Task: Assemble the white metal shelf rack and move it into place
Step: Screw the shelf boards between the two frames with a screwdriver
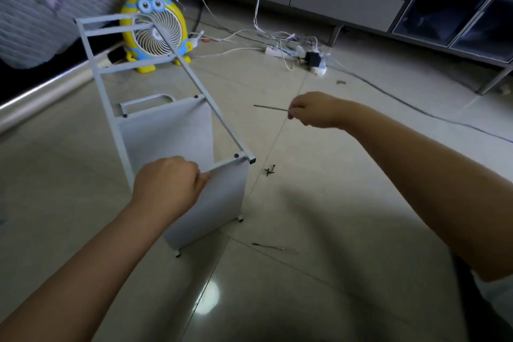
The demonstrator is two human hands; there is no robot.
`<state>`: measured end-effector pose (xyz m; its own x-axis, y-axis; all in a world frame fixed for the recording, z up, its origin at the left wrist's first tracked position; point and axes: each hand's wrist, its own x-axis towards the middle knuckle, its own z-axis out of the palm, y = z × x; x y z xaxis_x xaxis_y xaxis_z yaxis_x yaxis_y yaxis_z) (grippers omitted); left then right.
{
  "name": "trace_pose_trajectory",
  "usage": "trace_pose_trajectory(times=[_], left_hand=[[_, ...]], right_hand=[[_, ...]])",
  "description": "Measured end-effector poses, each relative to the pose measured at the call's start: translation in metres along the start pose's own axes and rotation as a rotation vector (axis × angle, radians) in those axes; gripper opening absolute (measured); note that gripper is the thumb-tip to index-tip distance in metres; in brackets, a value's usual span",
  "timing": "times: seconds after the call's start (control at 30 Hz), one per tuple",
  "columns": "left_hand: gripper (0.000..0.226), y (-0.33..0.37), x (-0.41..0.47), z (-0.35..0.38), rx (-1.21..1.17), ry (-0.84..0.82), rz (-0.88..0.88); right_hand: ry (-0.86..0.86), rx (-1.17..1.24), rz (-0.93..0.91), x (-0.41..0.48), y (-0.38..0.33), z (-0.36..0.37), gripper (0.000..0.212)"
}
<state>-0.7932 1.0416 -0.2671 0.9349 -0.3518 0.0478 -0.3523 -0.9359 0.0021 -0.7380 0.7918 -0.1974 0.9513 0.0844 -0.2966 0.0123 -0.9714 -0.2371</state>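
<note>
The white metal shelf rack (172,130) stands on the tiled floor, partly built: a ladder-like side frame with two white shelf panels fixed to it. My left hand (166,183) grips the near top edge of the frame, close to its open tube end. To the right of the rack and apart from it, my right hand (313,110) pinches a thin metal tool (270,108) that points left. A few dark screws (269,170) lie on the floor just right of the rack's corner. Another thin metal tool (268,246) lies on the floor nearer to me.
A yellow cartoon desk fan (155,30) stands behind the rack. A power strip (277,50) with tangled white cables lies at the back centre. A low grey cabinet (361,0) runs along the back right. A quilted cover (41,8) hangs at the left.
</note>
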Motion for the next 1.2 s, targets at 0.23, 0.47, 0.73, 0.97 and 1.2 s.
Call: trace_pose_trajectory(times=[0.23,0.47,0.73,0.97,1.2], left_hand=[[0.023,0.038,0.020,0.024,-0.128,0.322,0.211],[0.030,0.035,0.027,0.042,-0.205,0.312,0.267],[0.022,0.033,0.027,0.048,-0.174,0.373,0.288],[0.035,0.034,0.026,0.042,-0.182,0.267,0.298],[0.033,0.016,0.032,0.015,-0.614,0.133,-0.120]], right_hand=[[0.031,0.077,0.203,0.006,0.104,0.158,0.028],[-0.036,-0.106,0.313,0.000,0.134,0.282,0.030],[0.013,-0.079,0.334,-0.008,0.135,0.315,0.003],[0.007,-0.083,0.341,-0.006,0.139,0.316,0.016],[0.260,0.293,0.125,0.032,0.101,0.219,0.033]])
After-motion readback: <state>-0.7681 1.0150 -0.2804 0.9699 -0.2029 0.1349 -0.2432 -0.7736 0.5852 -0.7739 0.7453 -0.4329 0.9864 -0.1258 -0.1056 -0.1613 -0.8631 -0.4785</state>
